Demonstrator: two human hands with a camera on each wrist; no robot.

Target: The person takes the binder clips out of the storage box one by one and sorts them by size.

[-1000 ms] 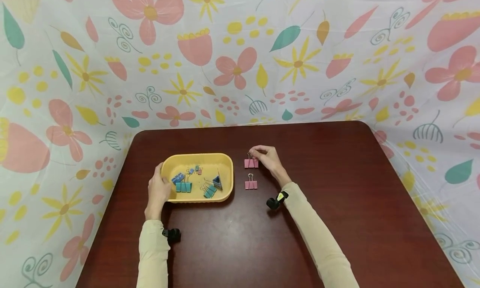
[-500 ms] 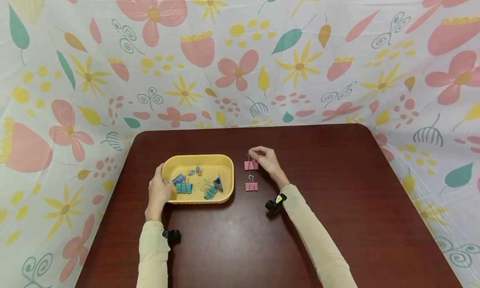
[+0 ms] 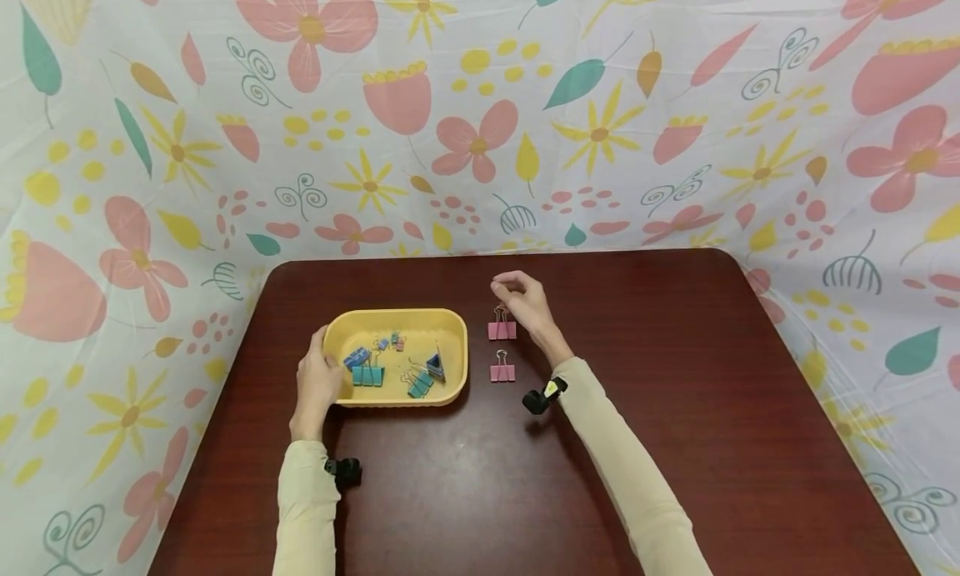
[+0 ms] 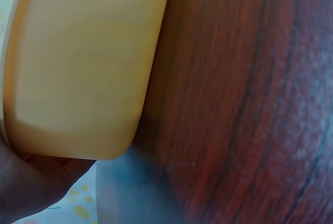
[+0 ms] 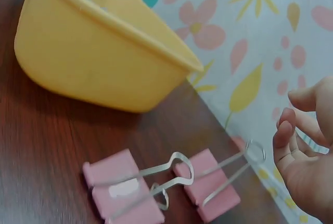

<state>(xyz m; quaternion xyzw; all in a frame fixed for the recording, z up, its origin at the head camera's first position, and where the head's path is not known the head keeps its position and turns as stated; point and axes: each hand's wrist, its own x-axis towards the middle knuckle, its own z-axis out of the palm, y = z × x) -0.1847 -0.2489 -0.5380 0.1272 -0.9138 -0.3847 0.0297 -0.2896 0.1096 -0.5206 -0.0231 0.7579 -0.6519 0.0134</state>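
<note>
My left hand [image 3: 318, 384] grips the left end of a yellow plastic basket [image 3: 399, 404], thumb over the rim; in the left wrist view the fingers curl under that end wall. Two pink binder clips stand to the right of the basket, one behind the other: the far pink clip [image 3: 502, 332] and the near pink clip [image 3: 502, 374], handles up. Just above the far clip is my right hand [image 3: 527, 303], loosely curled. The right wrist view shows thumb and fingertips apart, with nothing between them and away from the clip's wire handle.
Inside the basket lie a teal binder clip [image 3: 367, 377], another teal clip [image 3: 421, 383], a blue clip [image 3: 356, 358], a dark blue clip [image 3: 435, 364] and several tiny clips [image 3: 397, 341]. A flowered cloth [image 3: 480, 142] hangs along the back and sides of the dark wooden table [image 3: 637, 334].
My right hand has let go of the far pink clip's handle and risen slightly up and away. The clip stays standing. My left hand and the basket have not moved.
</note>
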